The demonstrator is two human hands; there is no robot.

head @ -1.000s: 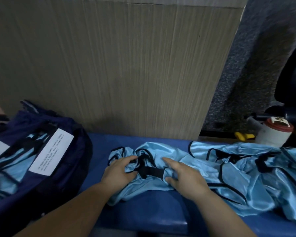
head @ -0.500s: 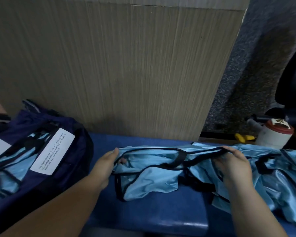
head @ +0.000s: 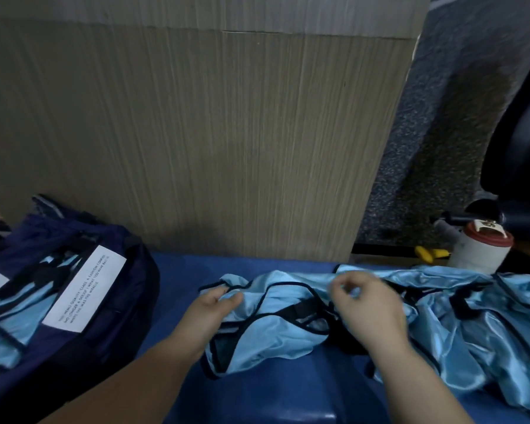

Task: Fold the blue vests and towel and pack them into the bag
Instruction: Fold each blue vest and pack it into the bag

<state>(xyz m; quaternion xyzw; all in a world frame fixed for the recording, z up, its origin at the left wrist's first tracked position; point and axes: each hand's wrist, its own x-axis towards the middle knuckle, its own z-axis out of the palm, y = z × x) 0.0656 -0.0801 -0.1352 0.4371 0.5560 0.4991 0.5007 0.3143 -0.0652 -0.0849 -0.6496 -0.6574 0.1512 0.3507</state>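
Blue vest (head: pixel 282 341) crumpled on bench (head: pixel 257 393) — left hand (head: pixel 208 310) pinches hem, right hand (head: pixel 371 310) curled, grip unclear; slick fabric may slide, tangle with vest pile (head: pixel 471 332) at right edge.

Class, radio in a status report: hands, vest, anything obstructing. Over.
Left hand pinches vest edge. Right hand curled over it, grip unclear. Vest crumpled, not folded. Nothing between it and bag.

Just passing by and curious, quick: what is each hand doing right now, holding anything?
Left hand: pinches the edge of the blue vest.
Right hand: fingers curled over the vest; a grip cannot be told.
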